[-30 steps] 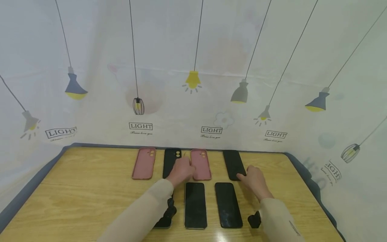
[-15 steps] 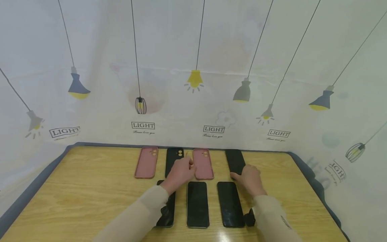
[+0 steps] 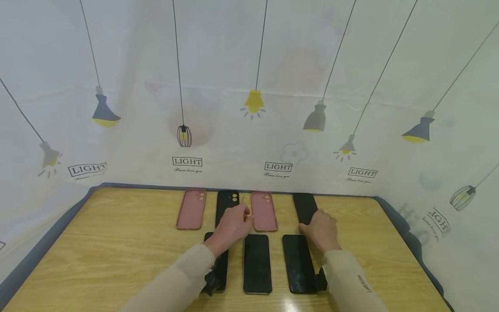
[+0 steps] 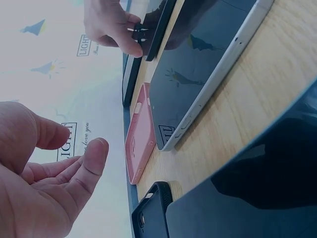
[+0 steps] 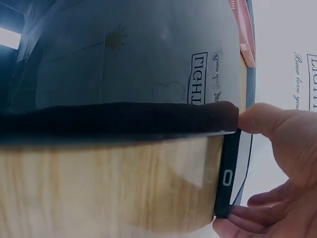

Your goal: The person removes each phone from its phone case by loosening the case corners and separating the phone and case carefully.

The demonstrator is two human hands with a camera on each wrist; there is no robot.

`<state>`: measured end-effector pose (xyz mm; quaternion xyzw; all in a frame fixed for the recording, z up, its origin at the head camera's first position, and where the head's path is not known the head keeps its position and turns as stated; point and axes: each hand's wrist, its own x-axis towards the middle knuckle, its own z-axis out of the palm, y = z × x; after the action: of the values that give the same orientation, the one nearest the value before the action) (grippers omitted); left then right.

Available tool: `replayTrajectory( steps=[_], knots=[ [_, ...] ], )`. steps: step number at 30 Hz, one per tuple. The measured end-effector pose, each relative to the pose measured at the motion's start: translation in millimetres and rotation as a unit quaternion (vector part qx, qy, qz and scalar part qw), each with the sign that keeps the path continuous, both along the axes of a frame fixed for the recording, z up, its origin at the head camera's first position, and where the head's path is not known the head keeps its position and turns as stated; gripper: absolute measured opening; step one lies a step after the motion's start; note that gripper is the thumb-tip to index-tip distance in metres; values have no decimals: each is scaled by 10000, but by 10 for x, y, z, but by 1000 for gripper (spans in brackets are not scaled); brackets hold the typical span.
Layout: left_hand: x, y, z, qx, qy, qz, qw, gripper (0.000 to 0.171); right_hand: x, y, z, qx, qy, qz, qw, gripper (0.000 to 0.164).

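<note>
My right hand (image 3: 321, 229) is at the near end of a black-cased phone (image 3: 305, 207) in the back row. In the right wrist view, the thumb presses one side of its black edge (image 5: 228, 173), where an oblong port hole shows, and fingertips hold the other side. My left hand (image 3: 234, 225) hovers over the gap between a black phone case (image 3: 223, 206) and a pink phone case (image 3: 265, 212). The left wrist view shows its thumb and fingers apart, loosely bent, with nothing between them.
Another pink case (image 3: 191, 209) lies at the back left. Three dark phones, left (image 3: 222, 268), middle (image 3: 257, 264) and right (image 3: 299, 264), form the near row, the left one partly under my left arm. A printed curtain (image 3: 234, 143) rises behind the wooden table (image 3: 117, 242).
My right hand has shifted left from the cased phone's right corner to span its near end. My left hand stays nearly in place. The head view has swung slightly left.
</note>
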<state>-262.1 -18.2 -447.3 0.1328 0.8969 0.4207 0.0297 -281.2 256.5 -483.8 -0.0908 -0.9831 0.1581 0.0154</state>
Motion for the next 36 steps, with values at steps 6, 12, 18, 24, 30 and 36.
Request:
replayTrajectory(
  steps=[6,12,18,24,30,36],
  knots=[
    [23,-9,-6,-16,41,128,9999,28,29,57,50,-733,-17,-235,9970,57],
    [52,-21,-12,-5,-31,193,9998,28,111,27,150,-1316,-213,-498,9898,58],
    [64,-18,-37,122,-106,170,9997,24,256,-121,255,-1604,-70,-331,9865,79],
    [70,10,-79,743,-387,52,9965,27,430,-365,361,-1688,281,-54,9852,75],
    [103,49,-74,1204,-732,-79,9900,32,589,-617,382,-1589,853,262,9833,64],
    [114,61,-53,1249,-837,-120,9886,36,701,-841,384,-1652,1112,492,9787,56]
  ],
)
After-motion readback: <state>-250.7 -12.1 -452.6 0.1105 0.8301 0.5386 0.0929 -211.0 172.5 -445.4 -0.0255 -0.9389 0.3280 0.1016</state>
